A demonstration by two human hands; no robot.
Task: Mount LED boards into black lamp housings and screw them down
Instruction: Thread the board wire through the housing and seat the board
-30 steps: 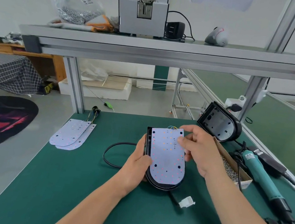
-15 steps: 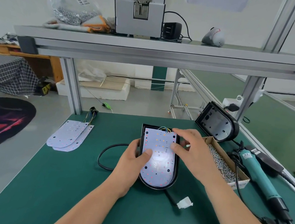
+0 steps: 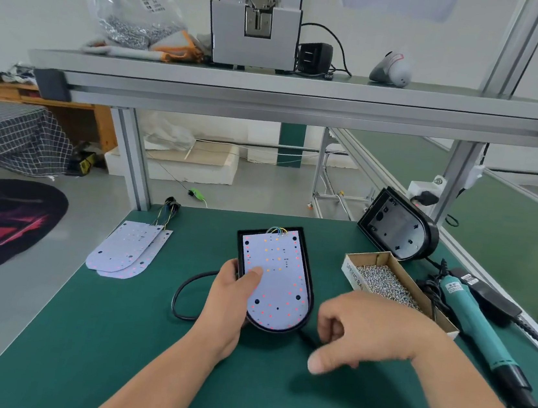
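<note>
Board (image 3: 273, 279) of LEDs, white and round-ended, face up inside the black housing (image 3: 307, 273), mid-bench on the green mat (image 3: 109, 336). Coloured wires (image 3: 278, 230) looped at its square far end. Mounting holes dark and open, no screw heads visible: probably seated, not yet fastened.

Likely trouble from here: loose board sliding off its holes under a slackened thumb; wires nipped beneath the far edge by the first screw; housing dragged askew by the black cable (image 3: 182, 290) curling out on the left; driver tip skating onto the LEDs.

Left hand (image 3: 231, 295) clamped on the housing's left side: thumb flat on the board, pressing down, other fingers tucked round the rim, out of sight. Right hand (image 3: 370, 331) apart from the housing, hovering over the mat near its rounded end, blurred; fingers loosely curled, thumb pointing down, contents if any impossible to make out.

Further right, cardboard box of screws (image 3: 386, 282), then teal electric screwdriver (image 3: 474, 317) lying unheld; second housing (image 3: 400, 225) propped behind the box; spare boards (image 3: 128, 249) stacked far left.
</note>
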